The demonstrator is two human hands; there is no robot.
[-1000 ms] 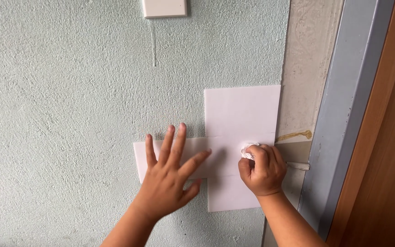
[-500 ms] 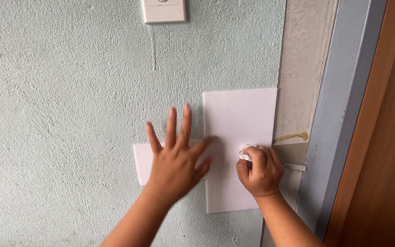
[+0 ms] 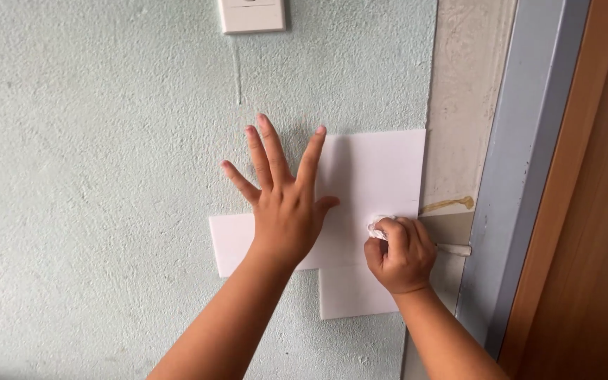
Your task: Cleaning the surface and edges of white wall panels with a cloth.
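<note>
Two white sheets lie flat against a pale green textured wall: a tall upright sheet (image 3: 381, 176) and a wide low strip (image 3: 230, 243) crossing behind it. My left hand (image 3: 283, 204) is spread flat, fingers apart, over the left edge of the tall sheet and the wall above the strip. My right hand (image 3: 399, 253) is closed into a fist around a small crumpled white wad (image 3: 376, 231), pressing it on the lower right part of the tall sheet.
A white switch plate (image 3: 251, 15) sits on the wall above. Right of the sheets runs a bare beige plaster strip (image 3: 462, 105) with a tan smear (image 3: 448, 205), then a grey door frame (image 3: 529, 162) and a brown wooden door (image 3: 599, 211).
My left hand has slid upward and rightward, from resting low on the wide strip to the tall sheet's left edge. My right fist has stayed on the same spot.
</note>
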